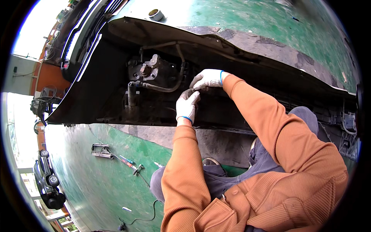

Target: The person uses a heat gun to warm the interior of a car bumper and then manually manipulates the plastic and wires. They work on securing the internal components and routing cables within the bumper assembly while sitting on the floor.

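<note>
A long black shell, which looks like the inner side of a car bumper [96, 87], lies across the floor in front of me. My left hand [186, 104], in a white knit glove, is closed in a pinch over its inside. Close against it, my right hand [208, 79] reaches in with bent fingers, also gloved. Their fingertips meet at a small spot; whatever is between them is hidden. To the left of the hands, a dusty housing [154, 72] with a metal fitting is fixed in the bumper. A curved hose [170, 90] runs around the housing's right side.
Hand tools [129, 163] and a rectangular frame-like part [101, 150] lie on the green floor to the left. A thin black cable [148, 219] curls lower down. A small round container [155, 15] stands beyond the bumper. A dark vehicle [48, 179] is at the far left.
</note>
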`<action>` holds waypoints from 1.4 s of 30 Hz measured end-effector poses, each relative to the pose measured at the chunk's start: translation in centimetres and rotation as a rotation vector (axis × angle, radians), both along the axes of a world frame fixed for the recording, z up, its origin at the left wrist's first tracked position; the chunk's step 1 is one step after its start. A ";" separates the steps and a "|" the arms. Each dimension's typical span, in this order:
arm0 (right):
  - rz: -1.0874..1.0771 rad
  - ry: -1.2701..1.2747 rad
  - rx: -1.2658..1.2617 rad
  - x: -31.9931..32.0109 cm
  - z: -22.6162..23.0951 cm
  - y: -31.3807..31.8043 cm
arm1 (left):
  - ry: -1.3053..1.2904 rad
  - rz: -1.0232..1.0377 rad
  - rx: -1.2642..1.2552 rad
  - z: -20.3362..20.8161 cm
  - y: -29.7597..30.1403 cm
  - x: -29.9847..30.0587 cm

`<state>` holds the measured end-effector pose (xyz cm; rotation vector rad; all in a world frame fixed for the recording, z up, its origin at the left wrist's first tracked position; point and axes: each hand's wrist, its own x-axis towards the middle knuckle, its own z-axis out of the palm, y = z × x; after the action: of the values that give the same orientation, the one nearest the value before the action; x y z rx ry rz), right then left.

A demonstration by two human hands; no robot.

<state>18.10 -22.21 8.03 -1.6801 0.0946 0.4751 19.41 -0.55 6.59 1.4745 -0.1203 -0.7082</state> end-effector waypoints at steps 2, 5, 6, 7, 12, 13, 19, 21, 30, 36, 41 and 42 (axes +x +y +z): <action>0.027 -0.030 -0.138 0.1 0.3 -0.2 | 0.025 0.004 0.104 0.0 -0.2 -0.5; -0.037 -0.028 -0.059 -0.2 0.5 -0.8 | -0.013 -0.220 0.270 -1.3 1.2 0.1; -0.089 -0.020 0.023 -0.2 -0.1 -1.1 | -0.040 -0.265 0.267 -1.9 1.4 -0.2; -0.114 -0.015 0.031 -0.2 -0.6 -1.5 | -0.149 -0.272 0.361 -2.4 1.7 -0.3; -0.222 -0.087 0.185 -0.3 -2.5 -2.7 | -0.241 -0.161 0.493 -0.2 1.9 1.5; -0.265 -0.092 0.169 -0.8 -2.8 -4.0 | -0.219 -0.242 0.460 2.7 0.6 1.6; -0.309 -0.068 0.301 -0.4 -1.9 -3.3 | 0.202 -0.270 0.089 8.1 4.5 5.8; -0.280 -0.067 0.287 -0.4 -2.2 -3.0 | 0.142 -0.229 0.102 10.0 5.7 5.8; -0.267 0.056 0.381 -0.9 -4.4 -2.8 | 0.329 0.249 -0.080 10.9 10.2 10.5; -0.301 0.091 0.385 -0.8 -3.9 -2.9 | 0.511 -0.201 0.245 10.3 12.5 9.2; -0.377 0.092 0.442 -0.6 -5.0 -3.2 | 0.587 -0.254 0.275 6.5 6.5 3.0; -0.397 0.084 0.448 -1.0 -5.2 -3.9 | 0.557 -0.090 0.205 7.9 3.4 0.5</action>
<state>17.08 -26.07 2.86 -1.1645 0.3500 0.2416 19.90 2.88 14.53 1.4173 0.3228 -1.2067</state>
